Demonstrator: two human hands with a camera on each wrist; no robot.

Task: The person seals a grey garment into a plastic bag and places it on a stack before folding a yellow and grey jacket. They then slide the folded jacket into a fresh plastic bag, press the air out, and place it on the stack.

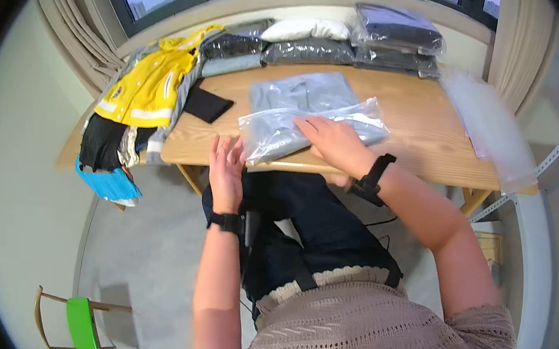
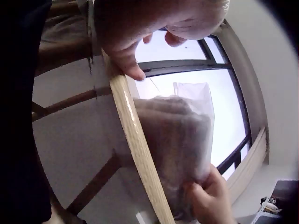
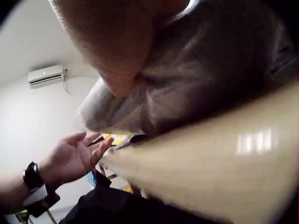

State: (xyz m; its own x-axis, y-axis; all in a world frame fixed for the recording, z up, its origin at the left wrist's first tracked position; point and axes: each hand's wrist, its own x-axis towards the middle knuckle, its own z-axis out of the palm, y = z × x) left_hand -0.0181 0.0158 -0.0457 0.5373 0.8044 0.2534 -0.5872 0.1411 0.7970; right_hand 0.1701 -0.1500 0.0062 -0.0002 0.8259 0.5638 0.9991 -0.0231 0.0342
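A clear plastic bag (image 1: 266, 139) with a folded grey garment (image 1: 302, 90) lies at the front edge of the wooden table. Across its near part rests my right hand (image 1: 337, 142), fingers extended to the left and pressing on the plastic. The right wrist view shows the thumb side of that hand against the crinkled bag (image 3: 107, 109). Beside the bag's near left corner, my left hand (image 1: 226, 172) is held up at the table edge, palm turned up, fingers loosely spread and holding nothing. The left wrist view has the bag (image 2: 201, 105) beyond the table's edge.
Bagged folded clothes (image 1: 309, 51) and a taller stack (image 1: 400, 30) line the window side. At the left lie a yellow jacket (image 1: 146, 85) and a small black cloth (image 1: 208, 104). Empty clear bags (image 1: 492, 129) cover the right end of the table (image 1: 426, 135). A green chair (image 1: 83, 327) stands behind, left.
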